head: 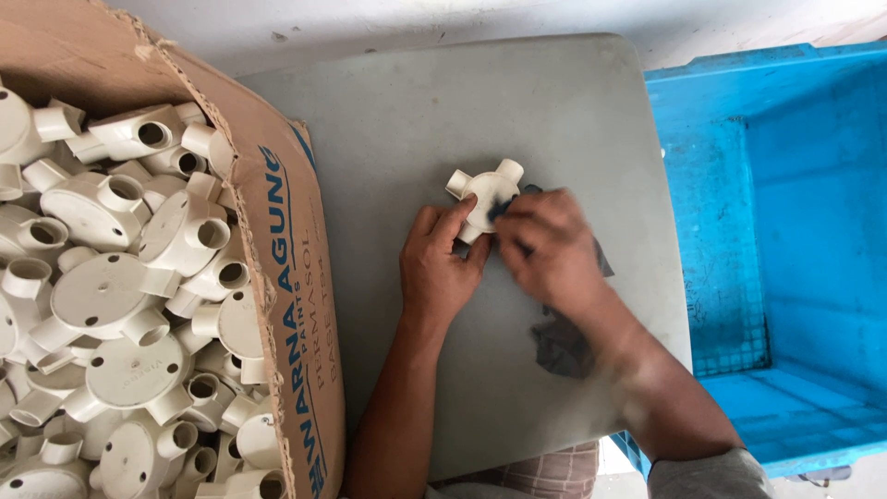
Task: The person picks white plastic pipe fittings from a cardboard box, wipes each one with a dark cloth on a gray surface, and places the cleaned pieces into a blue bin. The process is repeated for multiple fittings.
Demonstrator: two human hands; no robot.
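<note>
A grey desk (517, 111) fills the middle of the view, with a big open cardboard carton (277, 231) hard against its left edge and a blue plastic crate (795, 185) just beside its right edge. The carton is heaped with cream plastic conduit junction boxes (111, 296), round bodies with short pipe sockets sticking out in every direction.

On the desk, near its far-centre, sits one four-way junction box (485, 194), the same cream colour, its sockets splayed like a cross. It lies just beyond both hands, away from the person's body, so each hand reaches forward to it.

The left hand (442, 268) is half curled, thumb and forefinger pinching the near-left side of the box and steadying it against the desk. The right hand (547, 245) comes in from the right, fingers closed around a dark grey rag (559, 342) and pressed against the box's right side; the rest of the rag trails back under the wrist along the desk. That hand is blurred, so its exact grip is hard to read. Both hands are about equally near the box.
</note>
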